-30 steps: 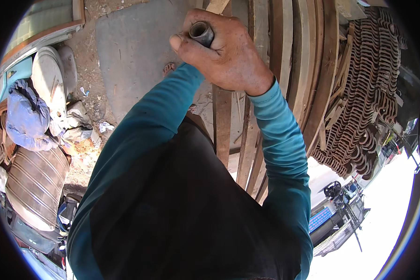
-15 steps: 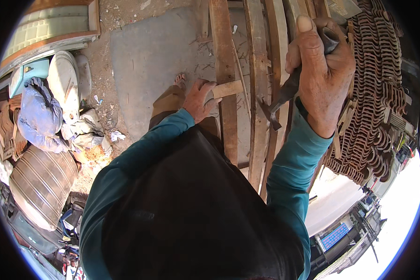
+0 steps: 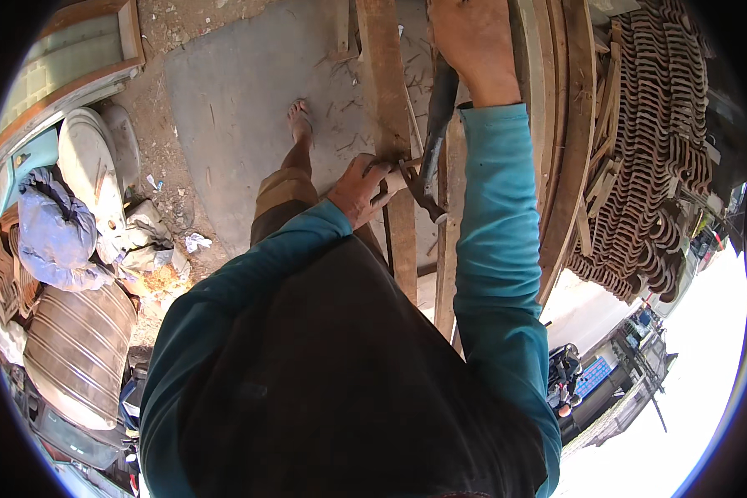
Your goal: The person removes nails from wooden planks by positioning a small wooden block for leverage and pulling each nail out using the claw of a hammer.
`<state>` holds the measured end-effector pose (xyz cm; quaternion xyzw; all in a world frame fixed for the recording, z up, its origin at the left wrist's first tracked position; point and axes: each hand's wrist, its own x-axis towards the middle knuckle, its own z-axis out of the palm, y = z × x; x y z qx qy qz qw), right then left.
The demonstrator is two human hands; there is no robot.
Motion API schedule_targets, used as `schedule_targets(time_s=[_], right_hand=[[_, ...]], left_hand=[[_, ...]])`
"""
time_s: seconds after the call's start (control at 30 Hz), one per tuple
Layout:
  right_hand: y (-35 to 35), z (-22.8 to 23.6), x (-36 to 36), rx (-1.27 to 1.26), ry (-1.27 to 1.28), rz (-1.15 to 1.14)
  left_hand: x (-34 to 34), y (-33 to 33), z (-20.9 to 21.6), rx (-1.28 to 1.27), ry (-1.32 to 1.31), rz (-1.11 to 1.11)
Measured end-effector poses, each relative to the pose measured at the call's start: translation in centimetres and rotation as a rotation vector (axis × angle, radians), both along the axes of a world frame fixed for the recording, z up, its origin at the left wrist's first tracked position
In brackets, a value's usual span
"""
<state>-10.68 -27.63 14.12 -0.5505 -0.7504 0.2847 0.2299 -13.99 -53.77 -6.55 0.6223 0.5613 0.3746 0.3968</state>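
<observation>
My right hand [image 3: 476,51], at the top of the view, is wrapped round the handle of a hammer [image 3: 441,104]. The dark hammer head points back toward me, right beside a short wooden piece [image 3: 396,179]. That piece lies across a long wooden beam [image 3: 383,83]. My left hand [image 3: 360,190] is closed on the piece's left end, at the beam's left edge. The hammer head partly covers the piece's right end, and I cannot tell whether they touch.
Several long timbers [image 3: 574,124] run beside the beam on the right. Stacked curved roof tiles [image 3: 660,116] stand beyond them. A grey sheet [image 3: 232,108] lies on the ground under my bare foot [image 3: 300,121]. At left are a blue bundle [image 3: 56,224] and a framed panel [image 3: 62,62].
My right hand has swung forward and left, bringing the hammer head from the right-hand timbers to the short wooden piece. My left hand keeps its grip there. The whole view has shifted slightly.
</observation>
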Motion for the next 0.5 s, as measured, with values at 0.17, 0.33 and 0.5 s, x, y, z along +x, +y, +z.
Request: schedule_targets(time_s=[0.17,0.33,0.5], right_hand=[[5.7,-9.2,-2.6,0.116,-0.301,-0.07],[8.6,-14.3,-3.7,0.042,-0.415,0.003],[8.5,-14.9,-4.6,0.006,-0.417,-0.064]], left_hand=[[-1.1,0.9,-0.6,-0.082,-0.02,-0.066],[-2.8,1.7,-0.8,0.01,-0.079,-0.08],[-2.5,1.3,-1.1,0.084,-0.063,-0.099]])
